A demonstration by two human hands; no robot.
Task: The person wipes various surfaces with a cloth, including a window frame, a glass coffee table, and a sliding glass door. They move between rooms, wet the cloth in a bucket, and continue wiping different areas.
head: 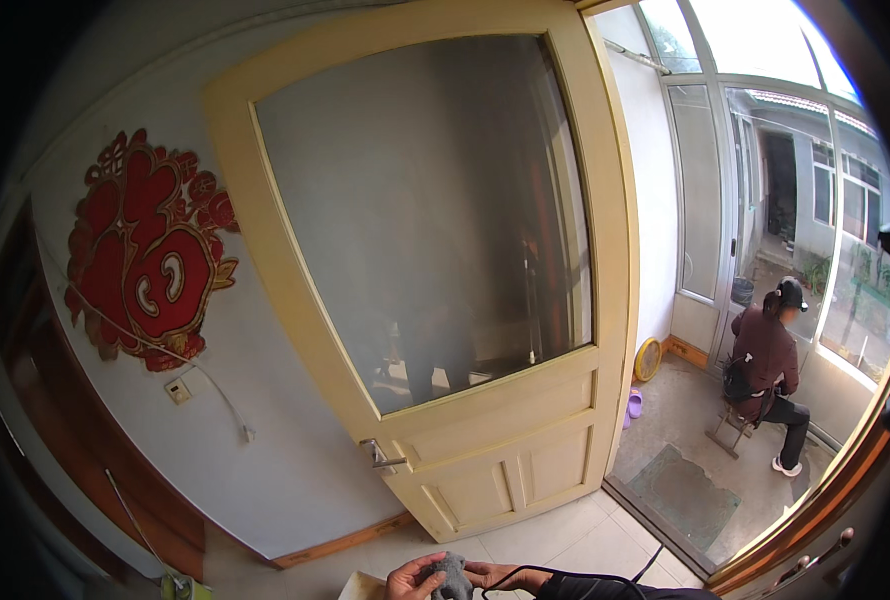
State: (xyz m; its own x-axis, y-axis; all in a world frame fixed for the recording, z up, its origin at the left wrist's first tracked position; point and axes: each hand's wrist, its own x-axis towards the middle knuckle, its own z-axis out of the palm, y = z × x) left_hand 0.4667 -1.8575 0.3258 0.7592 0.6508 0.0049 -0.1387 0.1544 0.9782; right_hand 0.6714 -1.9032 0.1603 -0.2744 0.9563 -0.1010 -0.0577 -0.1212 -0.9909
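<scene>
At the bottom edge of the head view, a bunched grey cloth sits between my two hands. My left hand pinches it with thumb and fingers from the left. From the right, my right hand has its fingertips on the cloth. A black cable loops across the right wrist and dark sleeve. Just left of my left hand, the corner of a pale, cream-coloured object shows; the frame cuts off the rest.
A cream door with a glass pane and metal handle stands open ahead. Beyond the threshold, a person sits on a low stool near a worn mat and purple slippers. A green bucket with a stick is lower left.
</scene>
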